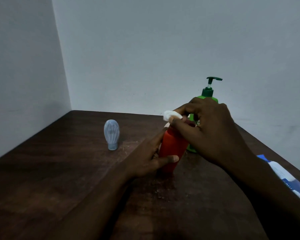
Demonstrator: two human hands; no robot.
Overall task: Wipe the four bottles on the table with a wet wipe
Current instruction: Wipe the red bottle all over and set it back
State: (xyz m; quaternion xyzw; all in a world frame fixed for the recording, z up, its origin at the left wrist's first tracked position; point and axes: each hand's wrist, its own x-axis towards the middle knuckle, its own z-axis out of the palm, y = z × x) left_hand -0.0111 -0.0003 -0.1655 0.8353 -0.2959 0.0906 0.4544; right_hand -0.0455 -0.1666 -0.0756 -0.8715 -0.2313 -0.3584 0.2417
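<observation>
A red bottle (171, 149) stands near the middle of the dark wooden table (59, 170). My left hand (145, 160) grips its body, thumb across the front. My right hand (208, 129) pinches a white wet wipe (170, 115) at the bottle's top, covering the cap. Behind my right hand stands a green pump bottle (208, 93), mostly hidden. A pale blue bottle (111, 134) stands upside down on its cap at the left. No fourth bottle is in view.
A blue and white wipes packet (284, 177) lies at the table's right edge, partly under my right forearm. Grey walls meet in a corner behind the table, close to its far and left edges.
</observation>
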